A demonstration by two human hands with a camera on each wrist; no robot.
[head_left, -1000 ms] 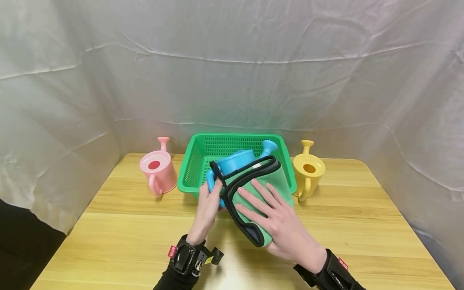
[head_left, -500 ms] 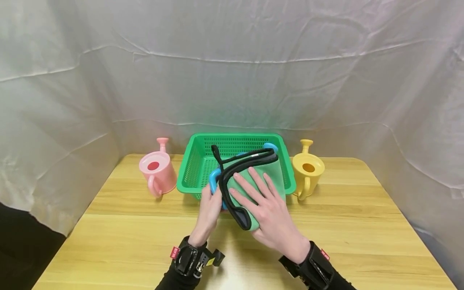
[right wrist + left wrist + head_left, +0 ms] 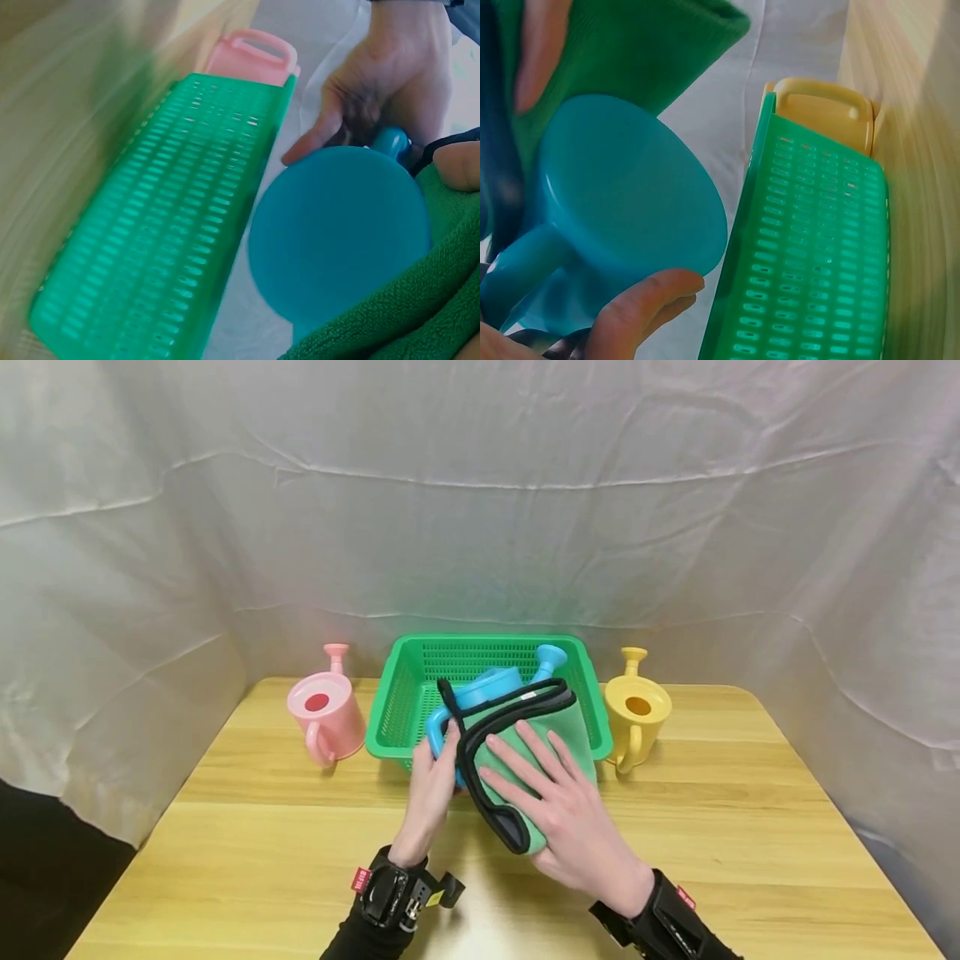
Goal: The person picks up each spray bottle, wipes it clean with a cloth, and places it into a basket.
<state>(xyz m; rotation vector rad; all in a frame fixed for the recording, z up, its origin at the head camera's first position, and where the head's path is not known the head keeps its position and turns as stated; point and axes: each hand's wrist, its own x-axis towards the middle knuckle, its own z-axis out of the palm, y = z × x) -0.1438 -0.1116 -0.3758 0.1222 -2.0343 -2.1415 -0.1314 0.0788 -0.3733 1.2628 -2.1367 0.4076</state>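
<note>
Fingers (image 3: 517, 764) of the right hand (image 3: 573, 827) lie straight and slightly spread across a folded green cloth (image 3: 573, 725) with black edging; the back of the hand faces up, and the thumb is hidden in the head view. That forearm slants in from the lower right. The left hand (image 3: 430, 789) comes up from the lower middle, its fingers curled round the handle of a blue can (image 3: 487, 687), with one finger stretched along the can's round base. The can is held up off the table (image 3: 247, 860), at the near side of a green basket (image 3: 393, 718), spout pointing away and to the right; the cloth touches its side. Both wrists wear black straps (image 3: 386, 893) over black sleeves.

Pale yellow wood grain runs across the table, with a bright patch of glare near the front. A pink can (image 3: 341, 724) stands upright just left of the basket, a yellow can (image 3: 637, 695) just right. Wrinkled greyish sheeting (image 3: 480, 543) hangs behind and along both sides; the lower left corner is dark.
</note>
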